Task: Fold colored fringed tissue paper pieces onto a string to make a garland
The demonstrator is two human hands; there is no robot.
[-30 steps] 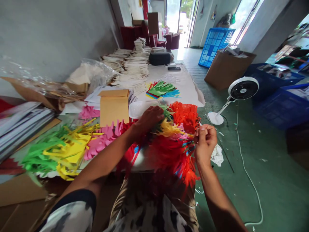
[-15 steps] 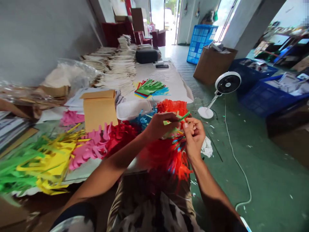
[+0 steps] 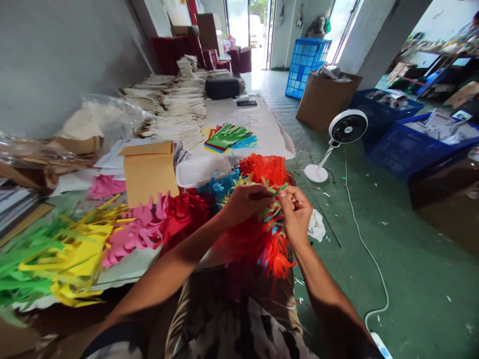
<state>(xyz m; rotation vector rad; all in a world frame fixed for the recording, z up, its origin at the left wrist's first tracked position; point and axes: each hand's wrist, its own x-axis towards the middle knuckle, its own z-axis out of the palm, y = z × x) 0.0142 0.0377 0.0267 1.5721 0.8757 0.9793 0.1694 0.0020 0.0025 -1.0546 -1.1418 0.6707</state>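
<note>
Both hands meet over a bundle of fringed paper at the table's right front. My left hand (image 3: 245,203) is closed, its fingertips at a green paper strip (image 3: 281,189). My right hand (image 3: 297,214) pinches the same strip between thumb and fingers. Orange-red fringed paper (image 3: 264,167) lies just beyond the hands. More red fringe with blue strips (image 3: 279,257) hangs below them over the lap. Pale yellow-green strips (image 3: 239,183) show beside my left hand, which hides part of the bundle. Dark red fringe (image 3: 189,212) lies left of it.
Pink (image 3: 136,227), yellow (image 3: 80,247) and green (image 3: 26,264) fringes line the table's front left. A brown envelope (image 3: 148,172) and a clear plastic tray (image 3: 204,170) lie behind them. Flat coloured sheets (image 3: 229,136) are farther back. A white fan (image 3: 348,127) stands on the floor at right.
My left fingertips have come closer to my right ones at the green strip, which has shifted slightly down and left. The whole view has shifted a little.
</note>
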